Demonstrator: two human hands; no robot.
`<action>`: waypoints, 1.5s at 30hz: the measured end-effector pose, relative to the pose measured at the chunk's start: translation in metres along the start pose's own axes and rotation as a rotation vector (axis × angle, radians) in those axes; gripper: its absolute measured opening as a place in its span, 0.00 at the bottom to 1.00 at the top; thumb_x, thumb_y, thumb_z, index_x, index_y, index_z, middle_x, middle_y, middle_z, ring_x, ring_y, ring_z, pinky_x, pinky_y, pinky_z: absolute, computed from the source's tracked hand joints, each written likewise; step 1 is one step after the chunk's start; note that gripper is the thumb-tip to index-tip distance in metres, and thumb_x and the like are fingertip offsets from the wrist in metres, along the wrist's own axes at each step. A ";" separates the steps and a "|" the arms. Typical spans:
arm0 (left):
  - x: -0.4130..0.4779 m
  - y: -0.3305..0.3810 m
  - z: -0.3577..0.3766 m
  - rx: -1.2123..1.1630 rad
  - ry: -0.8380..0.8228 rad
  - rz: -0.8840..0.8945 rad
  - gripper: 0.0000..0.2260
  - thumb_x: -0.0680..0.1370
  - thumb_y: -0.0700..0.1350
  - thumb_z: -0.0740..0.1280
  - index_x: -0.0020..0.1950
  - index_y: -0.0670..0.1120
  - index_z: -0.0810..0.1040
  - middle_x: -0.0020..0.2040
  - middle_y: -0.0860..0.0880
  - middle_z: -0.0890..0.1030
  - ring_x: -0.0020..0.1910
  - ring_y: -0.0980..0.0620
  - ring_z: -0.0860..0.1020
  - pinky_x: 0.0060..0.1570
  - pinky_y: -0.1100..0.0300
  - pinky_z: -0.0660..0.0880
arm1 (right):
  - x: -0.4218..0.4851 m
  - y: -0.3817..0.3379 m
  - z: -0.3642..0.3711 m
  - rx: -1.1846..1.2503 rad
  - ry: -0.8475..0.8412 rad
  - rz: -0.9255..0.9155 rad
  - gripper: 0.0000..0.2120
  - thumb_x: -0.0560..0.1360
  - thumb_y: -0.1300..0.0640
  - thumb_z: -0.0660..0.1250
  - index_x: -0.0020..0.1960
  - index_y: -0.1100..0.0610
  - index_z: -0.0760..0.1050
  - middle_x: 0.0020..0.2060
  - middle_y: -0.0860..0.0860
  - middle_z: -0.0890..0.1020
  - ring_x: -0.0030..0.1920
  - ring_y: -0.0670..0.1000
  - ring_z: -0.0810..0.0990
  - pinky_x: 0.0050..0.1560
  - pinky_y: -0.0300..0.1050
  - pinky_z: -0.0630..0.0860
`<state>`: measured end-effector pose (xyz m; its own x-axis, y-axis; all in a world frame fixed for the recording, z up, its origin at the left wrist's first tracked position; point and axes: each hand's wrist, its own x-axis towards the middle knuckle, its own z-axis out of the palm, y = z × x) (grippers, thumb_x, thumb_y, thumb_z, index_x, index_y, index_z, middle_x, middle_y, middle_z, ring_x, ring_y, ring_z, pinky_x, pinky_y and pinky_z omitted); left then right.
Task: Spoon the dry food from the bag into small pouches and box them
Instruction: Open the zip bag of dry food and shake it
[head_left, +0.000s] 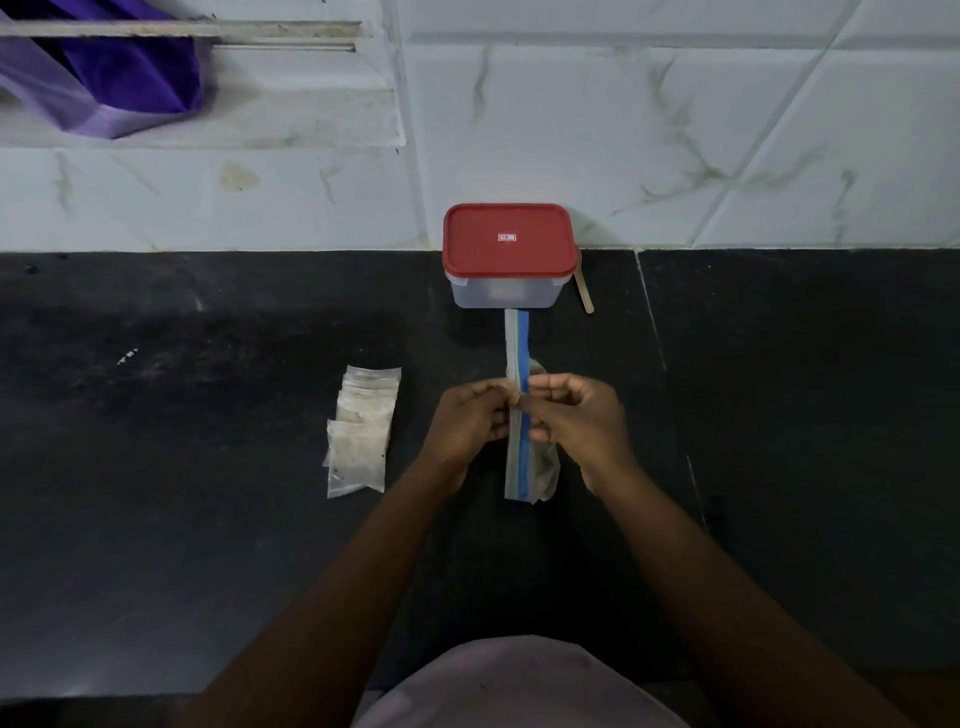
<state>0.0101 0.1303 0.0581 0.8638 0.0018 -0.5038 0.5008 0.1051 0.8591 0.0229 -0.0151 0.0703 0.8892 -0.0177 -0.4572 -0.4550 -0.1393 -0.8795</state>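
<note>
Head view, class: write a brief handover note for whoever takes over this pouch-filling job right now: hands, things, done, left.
Left hand and right hand: both pinch the top of the clear zip bag with a blue seal strip, seen edge-on.
Stack of small clear plastic pouches: on the black counter, left of the hands, seemingly holding pale food.
Clear plastic box with a red lid: by the wall, lid on; a flat wooden stick lies at its right.
Done: several pouches seem filled.
Left: box them. Whether the bag is being opened or sealed, I cannot tell.

Left hand (469, 418) and right hand (577, 415) pinch the blue-striped bag (517, 467).
</note>
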 end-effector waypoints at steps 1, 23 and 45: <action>-0.001 0.001 0.000 -0.017 0.008 0.002 0.09 0.85 0.42 0.62 0.58 0.43 0.82 0.50 0.47 0.86 0.47 0.54 0.86 0.42 0.65 0.81 | 0.000 -0.001 -0.001 -0.010 -0.004 0.009 0.15 0.71 0.56 0.79 0.56 0.49 0.81 0.48 0.48 0.86 0.48 0.46 0.87 0.42 0.40 0.83; -0.023 0.027 -0.001 0.036 0.069 0.092 0.05 0.81 0.44 0.68 0.52 0.46 0.84 0.46 0.47 0.88 0.45 0.52 0.87 0.43 0.59 0.84 | -0.015 -0.027 -0.013 0.078 -0.100 0.027 0.09 0.74 0.60 0.76 0.54 0.57 0.84 0.46 0.54 0.88 0.47 0.51 0.88 0.46 0.46 0.85; -0.019 0.038 -0.028 0.470 0.286 0.200 0.03 0.80 0.42 0.70 0.48 0.46 0.84 0.40 0.50 0.86 0.39 0.57 0.86 0.41 0.61 0.84 | -0.004 -0.043 -0.041 -0.189 0.154 -0.003 0.04 0.76 0.60 0.74 0.49 0.54 0.82 0.42 0.50 0.85 0.38 0.46 0.87 0.37 0.38 0.82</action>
<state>0.0107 0.1617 0.0979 0.9279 0.2511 -0.2757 0.3562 -0.3774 0.8548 0.0408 -0.0499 0.1156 0.8939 -0.1659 -0.4165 -0.4483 -0.3220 -0.8339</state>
